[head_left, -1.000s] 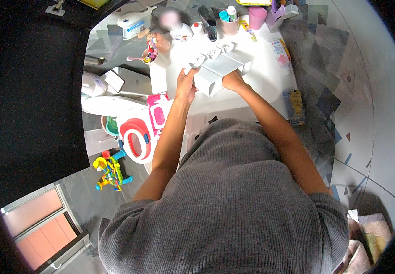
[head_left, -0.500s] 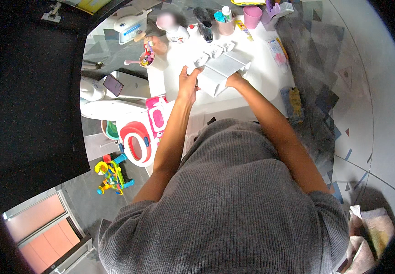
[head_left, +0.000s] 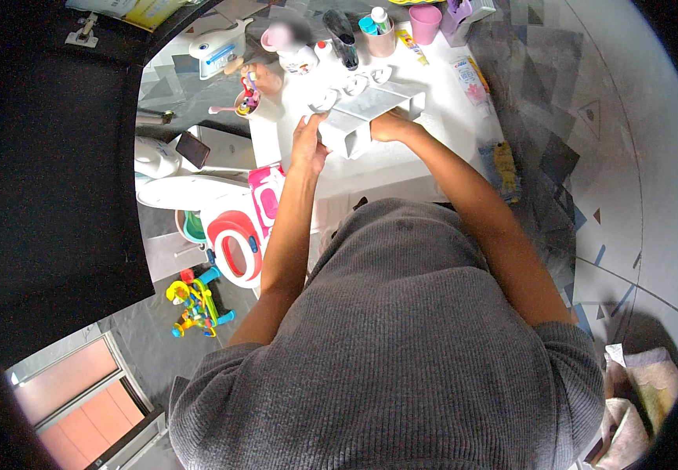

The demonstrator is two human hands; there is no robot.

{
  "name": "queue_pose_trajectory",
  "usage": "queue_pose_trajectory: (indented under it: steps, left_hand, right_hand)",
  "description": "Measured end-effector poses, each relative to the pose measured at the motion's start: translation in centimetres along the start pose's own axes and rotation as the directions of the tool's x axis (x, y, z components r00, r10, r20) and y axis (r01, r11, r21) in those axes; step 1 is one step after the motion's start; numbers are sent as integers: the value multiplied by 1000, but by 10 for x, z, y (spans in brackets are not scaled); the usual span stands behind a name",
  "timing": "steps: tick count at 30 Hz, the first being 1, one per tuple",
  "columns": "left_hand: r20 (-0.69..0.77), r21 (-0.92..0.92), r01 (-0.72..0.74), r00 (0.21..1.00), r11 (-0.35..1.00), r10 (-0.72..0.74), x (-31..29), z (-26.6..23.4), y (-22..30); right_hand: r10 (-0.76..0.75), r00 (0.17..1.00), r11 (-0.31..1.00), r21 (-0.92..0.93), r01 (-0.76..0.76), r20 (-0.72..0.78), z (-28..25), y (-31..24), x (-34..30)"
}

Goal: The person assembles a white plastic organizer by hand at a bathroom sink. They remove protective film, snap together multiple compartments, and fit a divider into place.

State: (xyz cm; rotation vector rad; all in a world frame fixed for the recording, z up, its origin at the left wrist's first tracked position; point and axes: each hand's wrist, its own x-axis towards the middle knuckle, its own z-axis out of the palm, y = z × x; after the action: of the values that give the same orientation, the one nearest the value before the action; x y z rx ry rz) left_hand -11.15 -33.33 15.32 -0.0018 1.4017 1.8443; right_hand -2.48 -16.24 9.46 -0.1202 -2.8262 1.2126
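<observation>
- The white holder (head_left: 366,111), between my hands over the white surface (head_left: 448,102).
- My left hand (head_left: 308,146) grips its left end.
- My right hand (head_left: 392,128) meets its near side, fingers hidden; I cannot tell whether they grip.
- Beyond, a pink cup (head_left: 425,27); to the left, a toothbrush cup (head_left: 263,108).

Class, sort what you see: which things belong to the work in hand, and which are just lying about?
In the work:
pale grey holder
left hand, gripping its end
right hand, partly hidden by it

Lying about:
pink cup
dark phone
colourful toy
red-and-white potty seat
</observation>
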Motion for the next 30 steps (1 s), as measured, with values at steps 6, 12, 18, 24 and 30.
queue_pose_trajectory:
  steps: [6,12,18,24,30]
  left_hand:
    - [-13,79,-83,996,993,84,-1,7,8]
    - [-23,96,-91,995,991,94,4,5,14]
    - [-30,92,-80,996,993,83,3,8,17]
    - [-41,219,-95,993,971,106,-5,22,23]
    - [-5,311,-189,980,931,200,-12,36,29]
  right_hand:
    - [15,998,991,-131,-22,-57,0,-4,4]
    - [30,1000,989,-145,-28,10,-3,-3,6]
    - [19,998,981,-193,-30,-57,0,-1,7]
    - [18,976,955,-284,-81,-217,11,4,8]
    - [-106,934,937,-349,-20,-340,20,18,20]
